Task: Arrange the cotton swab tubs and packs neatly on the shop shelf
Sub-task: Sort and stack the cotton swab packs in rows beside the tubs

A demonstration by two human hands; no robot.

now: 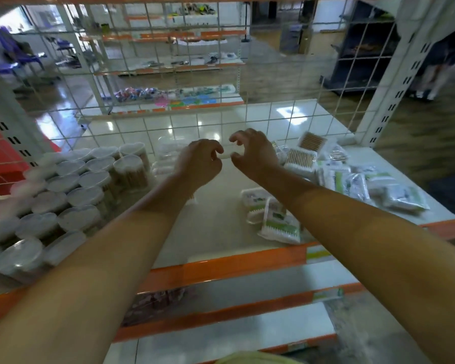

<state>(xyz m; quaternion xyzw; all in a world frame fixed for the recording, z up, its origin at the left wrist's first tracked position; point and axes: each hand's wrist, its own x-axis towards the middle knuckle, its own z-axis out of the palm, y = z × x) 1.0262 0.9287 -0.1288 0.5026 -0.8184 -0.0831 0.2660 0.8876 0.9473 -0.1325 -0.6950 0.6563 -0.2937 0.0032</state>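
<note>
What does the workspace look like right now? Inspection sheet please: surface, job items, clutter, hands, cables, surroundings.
Surface: white shelf board with orange front edge, bare in the middle.
Job's things: round cotton swab tubs packed in rows on the left; clear tubs at the back by the left hand; square swab boxes and bagged swab packs loose on the right; two packs lying askew near the front.
Clutter: nothing seen.
Hands: left hand and right hand raised mid-shelf, fingers curled, holding nothing visible.
Cables: nothing seen.
Surroundings: wire grid back panel, other shop shelves beyond, lower shelves below.
</note>
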